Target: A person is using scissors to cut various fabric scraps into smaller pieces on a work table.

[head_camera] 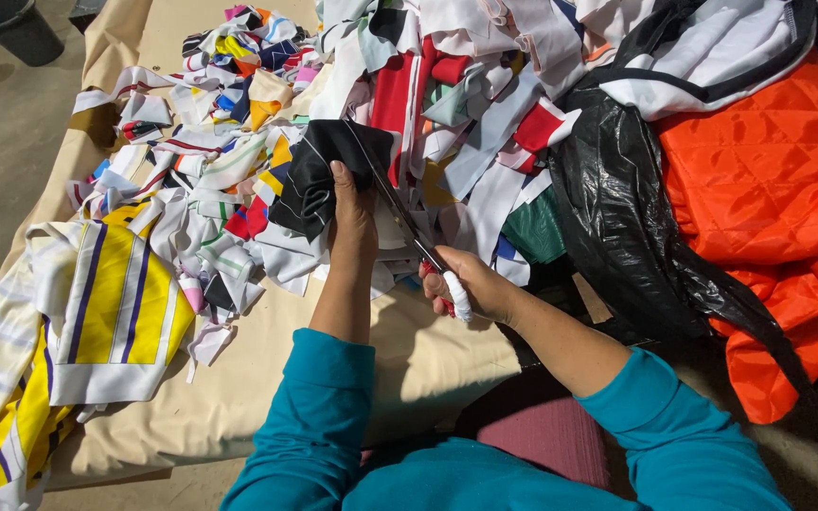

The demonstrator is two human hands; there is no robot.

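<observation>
Gripping black cloth [319, 175], left hand [352, 213] | right hand [471, 284] fingers closed round scissors [409, 227]

A heap of fabric scraps [239, 161] is crowding the far side of the table, leaving bare cloth [428, 360] lying open just before the person. A black plastic bag [617, 218] and orange quilted fabric [769, 199] are blocking the right; a yellow striped garment [115, 303] is blocking the left.

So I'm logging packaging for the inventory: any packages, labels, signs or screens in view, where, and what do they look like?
Black plastic bag: right of the fabric scraps, crumpled, glossy black, partly over orange quilted fabric.
No labels, signs or screens show.
</observation>
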